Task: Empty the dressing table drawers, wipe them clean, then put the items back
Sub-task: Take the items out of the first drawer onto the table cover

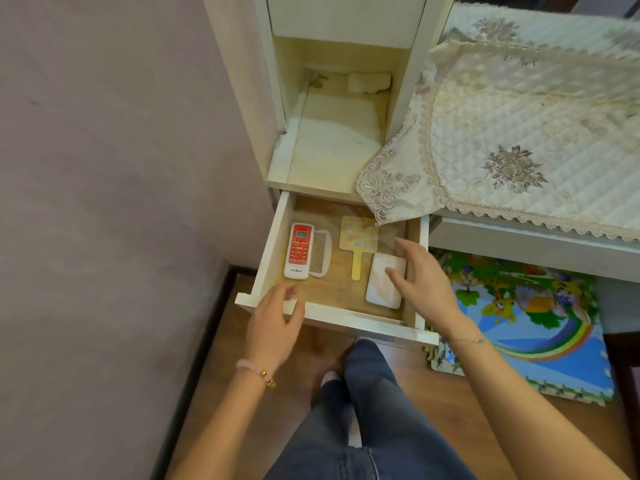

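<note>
1. While the drawer [346,315] stands pulled out, our left hand [277,317] hovers at its front-left corner, fingers relaxed, holding nothing.
2. Our right hand [422,275] spreads loosely over the white packet [379,285] at the drawer's right; we cannot tell whether it touches.
3. The packet looks flat, light and soft, so we would pinch one edge.
4. Remote [298,251], comb [320,252] and hand mirror [357,239] lie to its left. They look light and stiff. The mirror is probably fragile, so we would lift it by its handle.
</note>
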Demonstrator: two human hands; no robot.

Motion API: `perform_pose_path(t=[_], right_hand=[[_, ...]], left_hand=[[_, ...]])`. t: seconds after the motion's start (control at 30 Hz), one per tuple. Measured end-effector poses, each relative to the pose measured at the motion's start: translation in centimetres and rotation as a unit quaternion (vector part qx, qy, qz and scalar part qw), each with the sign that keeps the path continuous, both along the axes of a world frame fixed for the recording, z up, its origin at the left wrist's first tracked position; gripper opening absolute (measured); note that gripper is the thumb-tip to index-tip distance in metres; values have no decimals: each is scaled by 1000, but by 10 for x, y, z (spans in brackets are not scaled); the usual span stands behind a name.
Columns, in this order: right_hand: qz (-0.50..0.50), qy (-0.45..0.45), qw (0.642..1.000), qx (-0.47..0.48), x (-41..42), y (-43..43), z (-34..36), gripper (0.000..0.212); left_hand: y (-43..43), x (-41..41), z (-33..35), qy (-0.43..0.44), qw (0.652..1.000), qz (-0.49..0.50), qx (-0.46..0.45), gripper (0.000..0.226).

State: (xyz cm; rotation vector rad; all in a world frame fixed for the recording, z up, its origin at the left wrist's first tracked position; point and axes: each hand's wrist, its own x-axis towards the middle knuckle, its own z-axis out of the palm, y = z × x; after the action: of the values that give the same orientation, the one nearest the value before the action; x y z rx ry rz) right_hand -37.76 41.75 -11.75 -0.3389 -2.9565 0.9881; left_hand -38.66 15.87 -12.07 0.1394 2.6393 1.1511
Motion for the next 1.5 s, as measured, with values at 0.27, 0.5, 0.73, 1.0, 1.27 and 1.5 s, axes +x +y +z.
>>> perform_pose_path(t=[0.27, 0.5, 0.73, 1.0, 1.27, 1.5], right_hand=[[-2, -43, 999, 32, 28, -14, -13, 59], [-13, -62, 998, 28, 33, -10, -19, 59], [-12, -86, 996, -2, 13, -1, -30, 59], [27, -92, 995, -41, -25, 0, -40, 56], [3, -142, 987, -77, -48, -11, -60, 56], [-82, -175, 976, -105, -65, -36, -72, 51]], left_hand=[[-4, -40, -2, 173, 937, -156, -261, 70], [9, -54, -7, 164, 928, -177, -285, 67], [35, -78, -21, 140, 929, -197, -281, 69], [50, -103, -44, 62, 946, -174, -267, 66], [46, -120, -69, -20, 964, -134, -230, 65], [49, -131, -81, -74, 971, -105, -202, 70]])
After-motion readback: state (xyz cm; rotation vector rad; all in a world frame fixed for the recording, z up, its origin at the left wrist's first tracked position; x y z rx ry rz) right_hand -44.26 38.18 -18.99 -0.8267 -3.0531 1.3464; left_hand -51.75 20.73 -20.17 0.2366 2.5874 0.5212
